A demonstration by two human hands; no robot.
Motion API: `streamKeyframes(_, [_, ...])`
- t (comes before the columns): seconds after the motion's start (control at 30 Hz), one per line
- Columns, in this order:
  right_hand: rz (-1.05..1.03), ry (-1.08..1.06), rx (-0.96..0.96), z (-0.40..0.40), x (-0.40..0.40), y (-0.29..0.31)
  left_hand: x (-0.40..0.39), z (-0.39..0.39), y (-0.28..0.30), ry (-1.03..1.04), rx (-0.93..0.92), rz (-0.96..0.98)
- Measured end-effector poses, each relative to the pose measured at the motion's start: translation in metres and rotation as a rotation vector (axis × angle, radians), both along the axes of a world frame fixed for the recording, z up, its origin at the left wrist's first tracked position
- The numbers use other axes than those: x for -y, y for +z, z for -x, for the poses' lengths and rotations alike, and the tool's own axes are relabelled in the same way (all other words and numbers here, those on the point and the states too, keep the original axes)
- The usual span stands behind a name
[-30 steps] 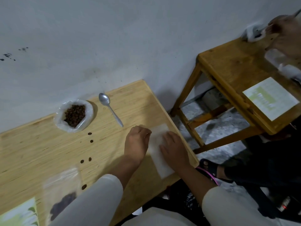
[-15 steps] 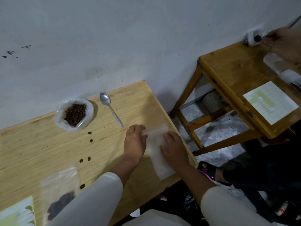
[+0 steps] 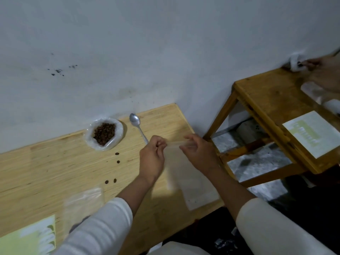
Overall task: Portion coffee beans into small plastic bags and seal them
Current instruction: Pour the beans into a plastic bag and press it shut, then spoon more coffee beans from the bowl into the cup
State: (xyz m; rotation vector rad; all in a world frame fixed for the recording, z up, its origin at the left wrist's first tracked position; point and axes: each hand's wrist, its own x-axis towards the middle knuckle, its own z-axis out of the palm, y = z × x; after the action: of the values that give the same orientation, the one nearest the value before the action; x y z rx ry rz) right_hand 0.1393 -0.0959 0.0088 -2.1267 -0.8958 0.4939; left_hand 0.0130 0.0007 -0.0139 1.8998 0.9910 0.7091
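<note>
Both hands hold an empty clear plastic bag by its top edge, lifted a little above the wooden table. My left hand pinches the left corner, my right hand the right side. More flat bags lie on the table under it. An open plastic pouch of coffee beans sits near the wall, with a metal spoon beside it. Several loose beans are scattered on the table. A bag holding beans lies at the front left, partly hidden by my sleeve.
A green and white printed sheet lies at the table's front left corner. To the right stands a second wooden table with a similar sheet, where another person's hand works with bags. Grey wall behind; floor gap between tables.
My hands were flat on the stack of bags; they have since picked one bag up by its top edge and raised it. The camera has also tilted slightly.
</note>
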Motion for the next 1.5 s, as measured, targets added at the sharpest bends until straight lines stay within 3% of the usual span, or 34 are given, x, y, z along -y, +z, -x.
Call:
streamKeyframes(0.23, [-0.295, -0.010, -0.105, 0.055, -0.057, 0.042, -0.036, 0.041, 0.062, 0.421, 0.268, 0.166])
streamKeyframes(0.43, [-0.443, 0.259, -0.318, 0.142, -0.088, 0.058, -0.049, 0.114, 0.087, 0.376, 0.453, 0.458])
streamKeyframes(0.53, [-0.407, 0.365, -0.292, 0.176, -0.099, 0.062, -0.062, 0.152, 0.092, 0.372, 0.513, 0.500])
streamKeyframes(0.77, [-0.448, 0.321, -0.249, 0.232, -0.119, 0.058, -0.073, 0.210, 0.096, 0.313, 0.576, 0.562])
streamKeyframes(1.0, [-0.481, 0.265, -0.196, 0.255, -0.127, 0.054, -0.076, 0.229, 0.089, 0.333, 0.543, 0.515])
streamKeyframes(1.3, [-0.473, 0.299, -0.088, 0.232, -0.139, 0.063, -0.077, 0.198, 0.094, 0.467, 0.453, 0.372])
streamKeyframes(1.5, [-0.452, 0.347, -0.176, 0.211, -0.142, 0.065, -0.074, 0.178, 0.097, 0.535, 0.354, 0.250])
